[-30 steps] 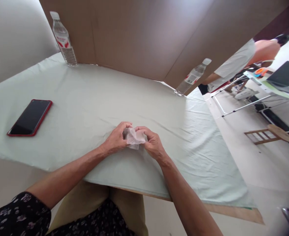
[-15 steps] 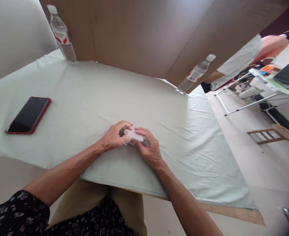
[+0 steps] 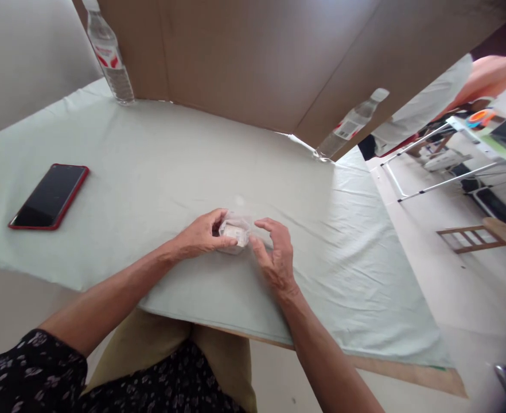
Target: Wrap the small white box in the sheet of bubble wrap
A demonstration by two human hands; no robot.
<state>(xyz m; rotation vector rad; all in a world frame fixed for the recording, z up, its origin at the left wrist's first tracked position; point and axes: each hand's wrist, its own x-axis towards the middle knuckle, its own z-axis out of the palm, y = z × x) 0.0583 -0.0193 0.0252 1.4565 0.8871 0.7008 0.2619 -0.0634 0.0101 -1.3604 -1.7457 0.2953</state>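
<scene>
A small clear plastic container (image 3: 234, 232) with something whitish in it stands on the pale green cloth near the front edge. Around its left side my left hand (image 3: 200, 234) is closed, fingers behind and thumb across the front. Just to the right, my right hand (image 3: 274, 249) has its thumb and fingers spread, apart from the container or barely at its rim. A blurred, see-through edge shows above the container's far side; I cannot make out whether it is a raised lid.
A red-cased phone (image 3: 50, 197) lies at the left. Water bottles stand at the back left (image 3: 112, 66) and back right (image 3: 348, 127) against a brown cardboard panel (image 3: 236, 63). Beyond the right edge are a person in white (image 3: 425, 109), a wooden stool (image 3: 500, 234) and a metal-legged table (image 3: 472, 135).
My right hand has drawn back to the right and its fingers have spread. The white translucent piece between my hands is gone from there, and the container's whitish inside now shows. The view shifted slightly.
</scene>
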